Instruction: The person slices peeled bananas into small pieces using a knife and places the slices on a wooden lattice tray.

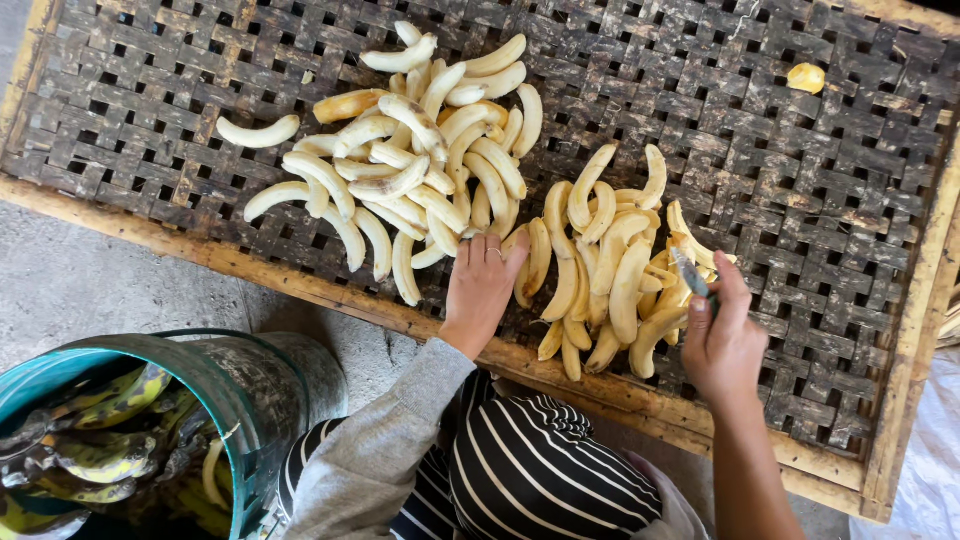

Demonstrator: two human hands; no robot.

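Left hand: our left hand lies flat, fingers loose, on a peeled banana at the near edge of the pile.
Right hand: our right hand grips a small knife, blade pointing away from us over the right-hand heap.
Bananas: peeled bananas lie in two heaps on the woven tray.
Bucket: a teal bucket of peels stands on the floor, lower left.

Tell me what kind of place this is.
Probably an outdoor or open-air spot for preparing fruit to dry. Peeled bananas lie spread on a large woven rack over a concrete floor. A teal bucket holds peels, and the right hand holds a small knife.
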